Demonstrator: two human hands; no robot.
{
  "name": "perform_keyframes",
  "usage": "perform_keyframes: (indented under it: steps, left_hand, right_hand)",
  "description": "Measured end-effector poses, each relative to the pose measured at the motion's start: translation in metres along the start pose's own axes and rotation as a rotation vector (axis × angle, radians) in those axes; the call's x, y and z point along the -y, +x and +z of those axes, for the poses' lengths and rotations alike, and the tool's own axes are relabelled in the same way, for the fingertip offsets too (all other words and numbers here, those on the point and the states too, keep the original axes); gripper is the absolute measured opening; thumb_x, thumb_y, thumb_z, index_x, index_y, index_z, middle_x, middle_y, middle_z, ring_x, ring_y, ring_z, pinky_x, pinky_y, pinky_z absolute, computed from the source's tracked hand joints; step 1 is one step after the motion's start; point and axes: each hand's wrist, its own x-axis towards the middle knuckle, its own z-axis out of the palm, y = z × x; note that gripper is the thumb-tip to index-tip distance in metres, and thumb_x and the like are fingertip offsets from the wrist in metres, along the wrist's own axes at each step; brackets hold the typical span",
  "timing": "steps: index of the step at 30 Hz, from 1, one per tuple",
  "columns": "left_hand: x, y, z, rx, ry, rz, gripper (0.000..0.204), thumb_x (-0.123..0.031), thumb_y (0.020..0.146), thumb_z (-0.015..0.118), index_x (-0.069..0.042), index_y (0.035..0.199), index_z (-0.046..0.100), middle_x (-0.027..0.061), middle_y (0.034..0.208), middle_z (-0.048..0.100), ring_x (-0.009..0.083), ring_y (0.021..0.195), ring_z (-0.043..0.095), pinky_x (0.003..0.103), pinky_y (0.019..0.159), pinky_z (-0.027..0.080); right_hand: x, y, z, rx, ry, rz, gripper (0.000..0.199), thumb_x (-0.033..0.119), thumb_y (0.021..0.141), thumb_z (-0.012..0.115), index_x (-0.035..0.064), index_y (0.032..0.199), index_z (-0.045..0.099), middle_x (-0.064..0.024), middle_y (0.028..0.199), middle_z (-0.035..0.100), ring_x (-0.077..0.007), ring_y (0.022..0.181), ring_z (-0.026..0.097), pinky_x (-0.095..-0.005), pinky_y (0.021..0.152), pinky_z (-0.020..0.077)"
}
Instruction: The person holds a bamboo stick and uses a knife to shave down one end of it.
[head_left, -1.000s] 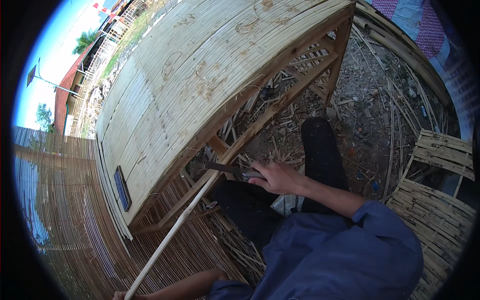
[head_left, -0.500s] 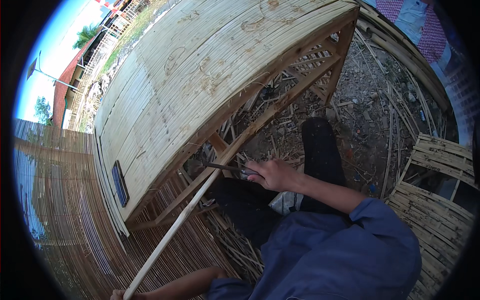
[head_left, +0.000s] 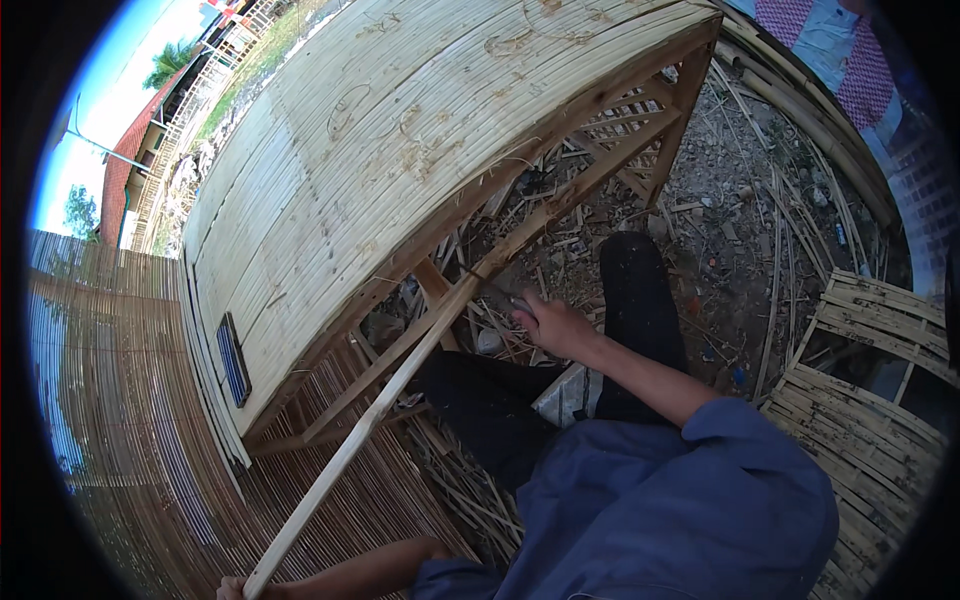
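Left hand [head_left: 231,588]: fingers wrapped round the near end of the strip [head_left: 345,455].
Right hand [head_left: 556,326]: grasping the knife [head_left: 516,300] by its handle.
Strip: slanting up from the left hand, far end by the blade, at the table's [head_left: 330,200] rail.
Phone [head_left: 235,360]: flat on the tabletop.
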Motion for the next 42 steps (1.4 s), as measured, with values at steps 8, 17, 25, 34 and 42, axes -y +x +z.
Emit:
perform_keyframes:
  steps: [8,17,25,34,42]
  left_hand:
    - [-0.004,0.002,-0.008,-0.068,0.047,0.009,0.039,-0.042,0.09,0.04,-0.015,0.064,0.03,-0.0063,0.047,0.02,0.0039,0.036,0.02,0.019,0.036,0.019]
    - [-0.008,-0.011,0.0,-0.101,0.128,0.059,0.037,-0.041,0.091,0.04,-0.014,0.066,0.032,-0.0058,0.051,0.025,0.0035,0.037,0.021,0.019,0.035,0.021]
    - [-0.005,0.0,0.0,-0.339,0.497,0.134,0.042,-0.043,0.091,0.036,-0.013,0.063,0.031,-0.0055,0.047,0.016,0.005,0.036,0.018,0.02,0.032,0.02]
    - [-0.001,-0.007,0.001,-0.395,0.433,0.202,0.037,-0.039,0.093,0.035,-0.012,0.067,0.036,-0.0036,0.044,0.019,0.0061,0.035,0.017,0.02,0.03,0.018]
    - [-0.002,-0.005,0.001,-0.424,0.638,0.197,0.034,-0.039,0.092,0.035,-0.014,0.07,0.035,-0.0045,0.045,0.016,0.005,0.034,0.016,0.018,0.026,0.021]
  right_hand:
    - [0.048,-0.009,-0.025,0.181,0.003,0.105,0.031,0.03,0.089,0.044,0.0005,0.096,0.046,-0.0223,0.06,0.056,-0.0403,0.064,0.058,-0.047,0.055,0.0446]
    - [0.014,0.011,-0.013,0.039,-0.017,0.238,0.032,0.033,0.088,0.045,0.0023,0.099,0.045,-0.0222,0.061,0.056,-0.0406,0.065,0.058,-0.0464,0.055,0.0453]
    - [0.033,-0.003,0.012,-0.082,0.059,0.069,0.027,0.026,0.089,0.046,-0.0006,0.094,0.044,-0.0212,0.058,0.054,-0.0402,0.059,0.057,-0.0438,0.05,0.0436]
    - [0.049,-0.01,0.002,0.022,0.007,-0.059,0.031,0.028,0.088,0.045,-0.0007,0.101,0.045,-0.0228,0.061,0.055,-0.0414,0.062,0.057,-0.0469,0.054,0.0442]
    - [0.041,0.002,-0.019,0.074,-0.032,0.06,0.03,0.025,0.088,0.047,-0.0012,0.102,0.042,-0.023,0.061,0.055,-0.0401,0.06,0.057,-0.0452,0.052,0.0425]
